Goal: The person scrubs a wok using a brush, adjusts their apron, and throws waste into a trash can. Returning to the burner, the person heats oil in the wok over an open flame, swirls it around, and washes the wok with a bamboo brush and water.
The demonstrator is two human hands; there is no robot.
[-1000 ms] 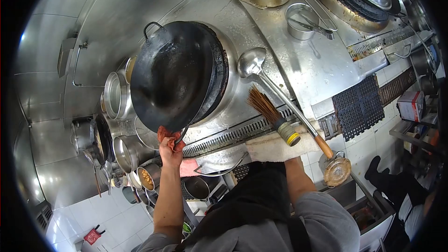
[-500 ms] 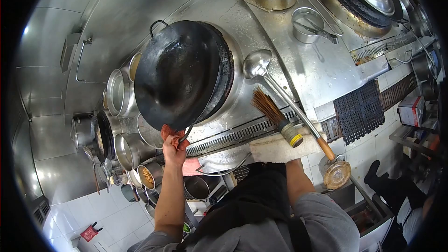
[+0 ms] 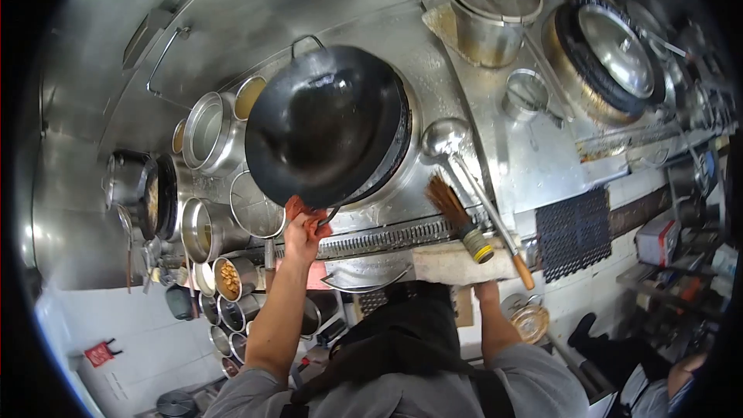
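My left hand (image 3: 300, 238) is closed around the near handle of a black wok (image 3: 325, 120), with a folded red cloth (image 3: 297, 207) between fingers and metal. The wok sits tilted over the burner ring (image 3: 410, 131), its dark inside shiny and bare. My right hand (image 3: 486, 292) is at the stove's front edge, by a folded white towel (image 3: 449, 265); its fingers are hidden. Just beyond the towel lie a bamboo wok brush (image 3: 459, 220) with a taped handle and a long wooden-handled ladle (image 3: 487, 201), its bowl toward the back.
Left of the wok stand metal pots (image 3: 207, 135), a wire strainer (image 3: 258, 205) and a pan of brown pieces (image 3: 230, 279). A strainer-topped pot (image 3: 491, 23) and a lidded wok (image 3: 615, 50) are at the back right. Another person (image 3: 658, 356) is at lower right.
The whole view has shifted and turned a little. My left hand keeps its grip on the wok handle. My right hand shows slightly more below the towel.
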